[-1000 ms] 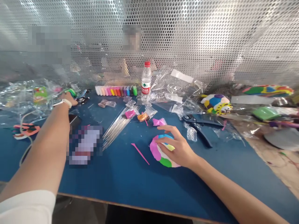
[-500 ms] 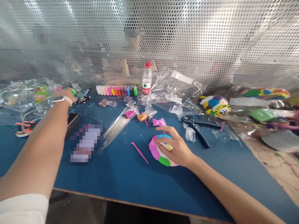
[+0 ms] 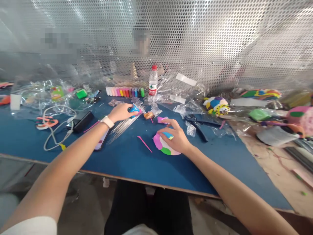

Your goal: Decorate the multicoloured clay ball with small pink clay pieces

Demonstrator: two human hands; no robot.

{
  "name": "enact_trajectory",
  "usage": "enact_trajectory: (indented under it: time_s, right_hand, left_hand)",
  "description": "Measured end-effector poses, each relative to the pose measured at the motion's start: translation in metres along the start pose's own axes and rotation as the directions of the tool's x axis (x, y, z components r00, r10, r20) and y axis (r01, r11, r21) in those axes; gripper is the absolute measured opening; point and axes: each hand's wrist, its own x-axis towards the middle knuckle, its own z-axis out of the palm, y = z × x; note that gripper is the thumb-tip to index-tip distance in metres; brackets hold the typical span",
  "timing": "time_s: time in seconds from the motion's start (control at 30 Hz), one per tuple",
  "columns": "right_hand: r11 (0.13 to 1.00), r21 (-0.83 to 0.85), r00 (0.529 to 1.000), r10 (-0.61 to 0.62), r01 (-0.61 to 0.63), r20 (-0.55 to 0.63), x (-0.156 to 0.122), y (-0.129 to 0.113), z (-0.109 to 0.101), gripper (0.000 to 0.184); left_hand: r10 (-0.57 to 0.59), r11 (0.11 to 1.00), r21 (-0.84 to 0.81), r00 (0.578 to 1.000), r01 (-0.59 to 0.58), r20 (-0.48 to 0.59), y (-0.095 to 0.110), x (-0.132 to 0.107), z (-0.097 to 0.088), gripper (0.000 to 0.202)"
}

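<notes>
My left hand (image 3: 121, 112) is closed on a small blue clay packet (image 3: 134, 110), above the far end of a bundle of thin metal rods (image 3: 123, 128). With fingers bent and spread, my right hand (image 3: 178, 136) rests over a flat, round patchwork of coloured clay (image 3: 160, 143) in pink, green, white, blue and yellow. Its palm and fingers hide the right part of that disc. A pink modelling tool (image 3: 144, 144) lies left of the disc. Beyond the right fingertips are a pink clay piece in wrap (image 3: 161, 120) and an orange-brown one (image 3: 148, 115).
A water bottle (image 3: 153, 83) and a row of coloured clay blocks (image 3: 125, 92) stand by the perforated metal screen. Dark-handled pliers (image 3: 199, 127) and a clay lion-like figure (image 3: 217, 106) lie to the right. A phone (image 3: 100, 142), black box (image 3: 81, 122) and white cable (image 3: 46, 141) lie left.
My left hand has come back from the far left to the middle, now with the blue packet in it. A green clay block shows where it was. My right hand stays at the disc.
</notes>
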Motion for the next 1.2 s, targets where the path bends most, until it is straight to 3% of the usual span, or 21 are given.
enact_trajectory:
  time_s: [0.07, 0.17, 0.3, 0.37, 0.5, 0.6, 0.67, 0.87, 1.0, 1.2]
  right_hand:
    - [1.0, 0.001, 1.0, -0.017, 0.017, -0.019, 0.0, 0.001, 0.0, 0.015]
    - [1.0, -0.019, 1.0, -0.007, 0.007, -0.01, 0.001, -0.001, -0.003, 0.015]
    - [0.999, -0.028, 0.999, 0.045, -0.045, 0.001, 0.005, -0.007, -0.007, 0.015]
    - [0.997, -0.006, 0.997, 0.081, -0.081, -0.02, 0.006, -0.008, -0.008, 0.022]
    - [0.985, 0.081, 0.98, 0.16, -0.151, -0.118, 0.007, -0.003, -0.007, 0.042]
    - [0.977, 0.109, 0.966, 0.201, -0.185, -0.162, 0.005, 0.007, -0.007, 0.029]
    - [0.97, 0.123, 0.958, 0.23, -0.211, -0.171, 0.004, 0.014, -0.008, 0.018]
    - [0.929, 0.281, 0.968, 0.249, -0.242, 0.011, 0.001, 0.024, -0.012, 0.016]
    - [0.909, 0.3, 0.956, 0.287, -0.29, 0.056, 0.003, 0.022, -0.014, 0.012]
    - [0.921, 0.251, 0.954, 0.28, -0.299, 0.109, 0.002, 0.025, -0.021, 0.017]
  left_hand:
    - [-0.046, 0.994, 0.105, 0.998, 0.04, 0.052, 0.017, -0.004, 0.003, 0.055]
    - [-0.041, 0.992, 0.12, 0.994, 0.028, 0.104, 0.016, -0.009, -0.004, 0.046]
    - [0.015, 0.999, -0.047, 0.998, -0.018, -0.063, 0.023, -0.02, -0.009, 0.024]
    - [0.042, 0.98, -0.189, 0.991, -0.065, -0.123, 0.045, -0.027, -0.005, 0.03]
    - [0.27, 0.884, -0.366, 0.956, -0.292, -0.111, 0.109, -0.037, 0.011, 0.03]
    - [0.372, 0.848, -0.357, 0.92, -0.391, -0.122, 0.148, -0.039, 0.025, 0.016]
    - [0.379, 0.857, -0.323, 0.916, -0.401, -0.132, 0.161, -0.038, 0.034, 0.009]
    - [0.302, 0.873, -0.351, 0.94, -0.339, -0.157, 0.159, -0.05, 0.055, 0.027]
    - [0.267, 0.878, -0.367, 0.951, -0.307, -0.155, 0.156, -0.057, 0.059, 0.046]
    - [0.303, 0.866, -0.38, 0.946, -0.325, -0.118, 0.151, -0.054, 0.055, 0.042]
